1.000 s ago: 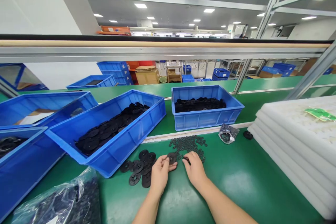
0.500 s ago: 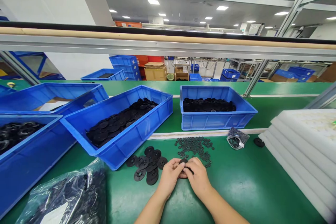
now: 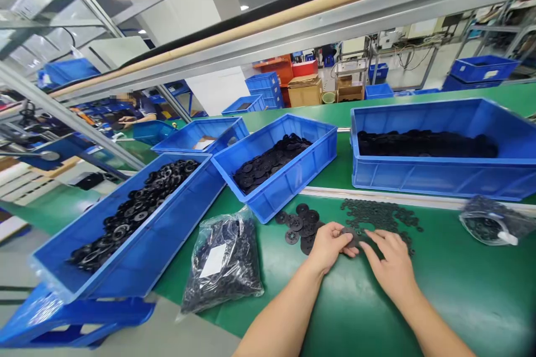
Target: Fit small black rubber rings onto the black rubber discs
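Note:
My left hand (image 3: pixel 330 245) is closed on a round black plastic disc (image 3: pixel 349 237), pinching it between thumb and fingers just above the green tabletop. Close to the disc's right edge is my right hand (image 3: pixel 389 259), its thumb and forefinger apart with a gap between them; I see nothing held there. Left of my hands lies a loose pile of similar black discs (image 3: pixel 295 223), some with cut-out centres. Beyond my fingers many small black rings (image 3: pixel 372 212) are spread on the table, partly covered by my right hand.
Blue bins of black discs stand behind, one in the middle (image 3: pixel 293 184) and one at right (image 3: pixel 439 175). A bin of black rings (image 3: pixel 180 223) is at left. Nearby lie a clear bag of black parts (image 3: pixel 228 268) and a small bag (image 3: pixel 494 223). A person (image 3: pixel 144 109) sits far left.
The view has swung left and tilted. My hands, together around a black disc before, have parted: the left keeps the disc and the right has drawn away with its fingers apart.

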Available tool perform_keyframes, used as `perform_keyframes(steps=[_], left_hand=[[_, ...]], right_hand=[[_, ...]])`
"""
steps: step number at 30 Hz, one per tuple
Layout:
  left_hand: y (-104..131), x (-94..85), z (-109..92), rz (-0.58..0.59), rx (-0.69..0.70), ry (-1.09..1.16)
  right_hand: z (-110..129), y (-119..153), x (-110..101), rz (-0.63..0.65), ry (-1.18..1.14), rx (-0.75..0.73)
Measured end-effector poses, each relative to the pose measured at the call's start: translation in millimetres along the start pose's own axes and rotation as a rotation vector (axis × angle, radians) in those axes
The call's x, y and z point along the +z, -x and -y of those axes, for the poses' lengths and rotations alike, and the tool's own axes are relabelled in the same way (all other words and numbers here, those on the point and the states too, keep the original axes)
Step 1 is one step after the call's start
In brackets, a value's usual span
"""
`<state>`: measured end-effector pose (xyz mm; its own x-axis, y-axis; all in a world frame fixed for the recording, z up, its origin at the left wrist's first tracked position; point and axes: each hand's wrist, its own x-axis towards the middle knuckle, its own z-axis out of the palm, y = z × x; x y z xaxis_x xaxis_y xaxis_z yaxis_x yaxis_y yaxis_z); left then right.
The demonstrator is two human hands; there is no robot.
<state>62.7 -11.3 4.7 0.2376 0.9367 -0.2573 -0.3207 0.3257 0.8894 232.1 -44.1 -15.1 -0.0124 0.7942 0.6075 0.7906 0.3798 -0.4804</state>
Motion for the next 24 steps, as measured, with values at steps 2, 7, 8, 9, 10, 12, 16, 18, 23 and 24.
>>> perform_keyframes(steps=[2,7,8,9,10,12,16,18,23,24], left_hand=[[-2,-3.7,-8,-0.108,0.098,-0.059],[-7,-26.6,-29,-0.380,0.373,-0.156],[-8,-32.6,-32,-0.439,0.418,-0.230],[-9,-38.2,-33,-0.520,0.466,-0.346],[-11,-43.0,-34,-0.566,0.501,-0.493],[-11,-48.6,-34,-0.545,0.513,-0.803],[-2,-43.4,-33,-0.321,0.412,-1.295],[3,-38.1,-34,-0.266,0.297,-1.464],[5,-33.5,-37,-0.243,0.193,-1.628],[5,-33.4,-37,-0.255,0.210,-1.624]], right_hand=[[-6,-1,2,0.006,0.197,0.049],[-14,-1,6,0.136,0.412,0.150],[-13,-2,5,0.160,0.410,0.160],[-13,-2,5,0.176,0.399,0.171],[-12,-3,4,0.173,0.386,0.189],[-11,-4,3,0.171,0.355,0.224],[-13,-7,0,0.171,0.313,0.280],[-13,-8,-2,0.184,0.308,0.282],[-11,-10,-2,0.177,0.321,0.247],[-10,-10,-1,0.173,0.327,0.230]])
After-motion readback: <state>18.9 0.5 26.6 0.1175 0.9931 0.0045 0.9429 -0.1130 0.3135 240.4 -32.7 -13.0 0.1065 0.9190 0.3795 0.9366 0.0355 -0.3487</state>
